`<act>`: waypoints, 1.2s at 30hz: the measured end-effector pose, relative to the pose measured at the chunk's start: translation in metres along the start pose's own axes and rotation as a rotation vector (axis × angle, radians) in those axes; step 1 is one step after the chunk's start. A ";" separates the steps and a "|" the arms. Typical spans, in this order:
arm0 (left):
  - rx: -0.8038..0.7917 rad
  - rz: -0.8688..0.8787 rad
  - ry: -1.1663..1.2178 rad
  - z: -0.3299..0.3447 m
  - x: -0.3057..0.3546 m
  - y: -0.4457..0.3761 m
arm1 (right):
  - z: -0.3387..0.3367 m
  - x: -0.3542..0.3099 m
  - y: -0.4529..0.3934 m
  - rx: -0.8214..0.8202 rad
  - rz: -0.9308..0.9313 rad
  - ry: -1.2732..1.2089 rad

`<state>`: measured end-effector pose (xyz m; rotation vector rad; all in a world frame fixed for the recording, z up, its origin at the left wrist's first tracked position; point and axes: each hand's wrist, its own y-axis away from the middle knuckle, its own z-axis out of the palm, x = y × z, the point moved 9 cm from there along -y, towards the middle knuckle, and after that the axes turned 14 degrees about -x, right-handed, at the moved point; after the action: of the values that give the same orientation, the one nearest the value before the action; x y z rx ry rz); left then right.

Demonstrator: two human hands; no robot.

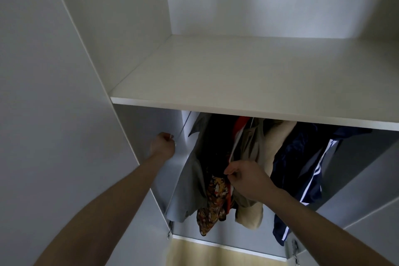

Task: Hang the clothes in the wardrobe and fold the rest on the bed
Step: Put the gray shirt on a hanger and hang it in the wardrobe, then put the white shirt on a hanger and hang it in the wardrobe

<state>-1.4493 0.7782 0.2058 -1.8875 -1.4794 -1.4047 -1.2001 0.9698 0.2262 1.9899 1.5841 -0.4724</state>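
Several garments hang under the wardrobe shelf (237, 106): a grey shirt (186, 188), a red and yellow patterned piece (212, 205), a beige garment (278, 144) and a navy jacket with white stripes (302, 168). My left hand (163, 143) is raised at the wardrobe's left inner wall and grips the lower end of a thin white hanger (183, 127) that slants up beside the grey shirt. My right hand (244, 177) is in among the clothes and pinches the arm of another white hanger (235, 147). The rail and the hanger hooks are hidden behind the shelf.
The white shelf's top (248, 67) sits at chest height with an open compartment above it. The left door (64, 114) and right door (367, 179) stand open at either side. Metal hinges (170, 228) show low down, and wooden flooring (216, 255) lies below.
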 end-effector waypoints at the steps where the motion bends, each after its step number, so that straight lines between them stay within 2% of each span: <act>1: 0.005 -0.010 -0.033 0.000 -0.003 0.009 | 0.002 -0.002 0.003 0.000 -0.006 -0.005; 10: 0.044 -0.074 -0.015 0.007 -0.085 0.109 | 0.060 0.013 0.040 -0.054 0.019 -0.244; 15: -0.019 -0.092 -0.067 0.028 -0.134 0.181 | 0.093 0.026 0.078 -0.008 0.078 -0.377; 18: -0.081 -0.126 -0.041 0.046 -0.160 0.219 | 0.113 0.034 0.111 0.028 0.178 -0.456; 21: -0.185 -0.172 -0.001 0.068 -0.184 0.254 | 0.134 0.043 0.151 0.059 0.286 -0.526; 26: -0.423 -0.126 -0.021 0.094 -0.205 0.291 | 0.174 0.039 0.222 0.115 0.473 -0.585; 31: -0.710 -0.040 -0.128 0.108 -0.231 0.328 | 0.229 0.006 0.300 0.235 0.631 -0.685; 36: -0.900 0.079 -0.309 0.108 -0.249 0.380 | 0.291 -0.032 0.387 0.348 0.818 -0.813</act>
<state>-1.0537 0.5841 0.0524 -2.7425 -0.9010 -2.0148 -0.8153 0.7061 0.0924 2.0615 0.1701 -1.0604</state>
